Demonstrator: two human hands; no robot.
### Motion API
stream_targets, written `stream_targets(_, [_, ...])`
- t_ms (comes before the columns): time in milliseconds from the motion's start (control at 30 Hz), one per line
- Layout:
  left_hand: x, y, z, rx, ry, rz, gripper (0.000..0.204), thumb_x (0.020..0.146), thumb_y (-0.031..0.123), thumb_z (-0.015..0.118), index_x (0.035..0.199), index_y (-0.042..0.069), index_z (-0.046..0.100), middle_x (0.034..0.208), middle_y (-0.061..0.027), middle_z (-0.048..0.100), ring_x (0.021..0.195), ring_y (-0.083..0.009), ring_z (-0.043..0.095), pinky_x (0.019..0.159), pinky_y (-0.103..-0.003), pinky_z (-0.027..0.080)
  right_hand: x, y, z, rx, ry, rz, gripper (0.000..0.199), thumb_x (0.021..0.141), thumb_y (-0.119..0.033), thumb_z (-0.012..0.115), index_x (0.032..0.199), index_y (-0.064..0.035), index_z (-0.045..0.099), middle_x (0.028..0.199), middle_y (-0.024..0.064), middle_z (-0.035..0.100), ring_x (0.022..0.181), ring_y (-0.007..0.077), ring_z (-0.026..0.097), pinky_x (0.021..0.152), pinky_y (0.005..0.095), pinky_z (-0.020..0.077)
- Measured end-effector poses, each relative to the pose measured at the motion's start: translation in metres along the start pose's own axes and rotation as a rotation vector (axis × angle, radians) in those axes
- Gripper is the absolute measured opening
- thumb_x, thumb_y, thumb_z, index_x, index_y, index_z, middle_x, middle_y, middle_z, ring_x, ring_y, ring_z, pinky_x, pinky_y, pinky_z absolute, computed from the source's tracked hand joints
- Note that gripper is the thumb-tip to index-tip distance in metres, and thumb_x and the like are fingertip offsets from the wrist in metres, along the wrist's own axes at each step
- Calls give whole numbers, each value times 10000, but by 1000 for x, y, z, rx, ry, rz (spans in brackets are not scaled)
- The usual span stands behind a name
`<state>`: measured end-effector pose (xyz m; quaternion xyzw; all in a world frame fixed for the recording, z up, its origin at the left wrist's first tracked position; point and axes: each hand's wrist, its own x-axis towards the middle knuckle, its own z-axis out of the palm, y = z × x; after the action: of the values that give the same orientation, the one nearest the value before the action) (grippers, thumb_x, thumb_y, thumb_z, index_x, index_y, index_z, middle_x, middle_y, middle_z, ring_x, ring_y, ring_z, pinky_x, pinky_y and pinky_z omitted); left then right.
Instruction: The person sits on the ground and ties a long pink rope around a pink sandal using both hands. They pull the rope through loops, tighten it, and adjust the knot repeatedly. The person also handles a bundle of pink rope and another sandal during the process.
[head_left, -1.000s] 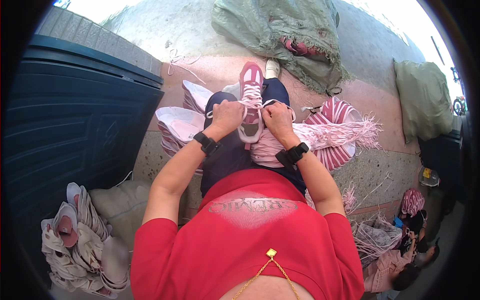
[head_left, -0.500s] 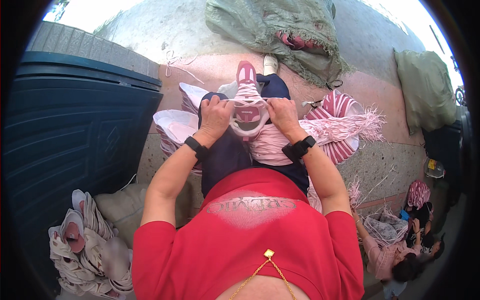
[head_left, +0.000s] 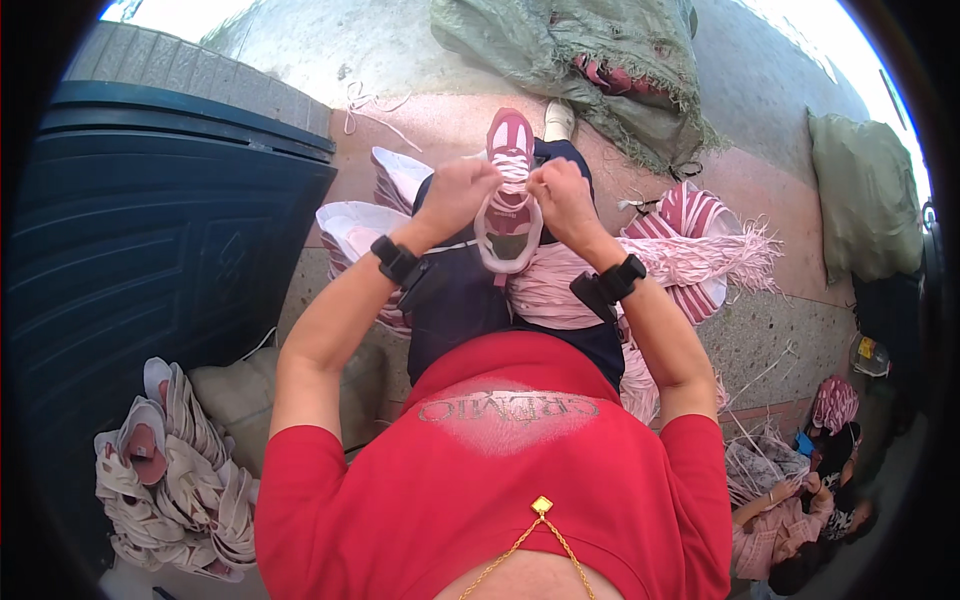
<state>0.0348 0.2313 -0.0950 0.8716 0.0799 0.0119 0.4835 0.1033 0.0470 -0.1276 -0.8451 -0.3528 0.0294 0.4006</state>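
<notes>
Head view: a person in a red shirt sits lacing a pink shoe (head_left: 509,205) on the lap.

Nearest, low on the person's left, a heap of pale shoe uppers (head_left: 170,470) lies loose beside a dark blue bin (head_left: 150,230); what the bin holds cannot be seen. Just under the right wrist a pink-and-white striped sack (head_left: 690,215) spills a bundle of pink laces (head_left: 700,262). The shoe sits between the two fists, toe pointing away, with a dark pink upper, white laces and a white rim at its opening. The left hand (head_left: 462,188) and right hand (head_left: 560,195) are both raised, wrists with black bands, fingers curled tight on the lace ends just above the tongue. Beyond the knuckles lies a green woven sack (head_left: 600,50) with more pink showing at its mouth.
</notes>
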Motion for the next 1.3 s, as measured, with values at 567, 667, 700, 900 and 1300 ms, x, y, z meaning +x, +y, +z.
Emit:
stream_targets(567, [-219,-87,-448,499,864,-479,322,890,235,588,1144,38,599,989,-66,663,868,-168,632,764,-272,480,-167,157,-119,121,122,665,265,869,-137,586,1076,29,589,959,89,637,897,143,585,798,284,461])
stream_targets(667, [-262,-82,-454,1102,964,-525,256,886,216,565,1091,77,630,993,-107,672,912,-251,646,784,-313,498,-177,149,-110,47,96,745,237,870,-116,573,1055,31,595,961,91,639,899,140,584,798,279,458])
stream_targets(700, [-274,-92,-449,1073,1009,-486,239,886,210,559,1077,90,637,996,-113,670,916,-263,647,777,-322,502,-167,137,-106,28,50,747,234,871,-112,568,1055,30,594,962,94,641,900,144,586,798,280,457])
stream_targets(900, [-168,-143,-219,-147,574,-612,248,891,272,586,971,39,613,723,-28,620,564,-70,540,487,-211,408,-82,60,-80,-3,-66,404,219,869,-90,554,1053,23,588,963,126,625,869,214,598,779,309,462])
stream_targets(1300, [-99,-188,-164,393,242,-764,235,703,155,557,867,7,636,877,-252,639,882,-418,608,764,-450,484,-34,-34,-50,42,-240,192,150,834,-72,593,964,2,606,932,134,606,875,278,576,761,363,454])
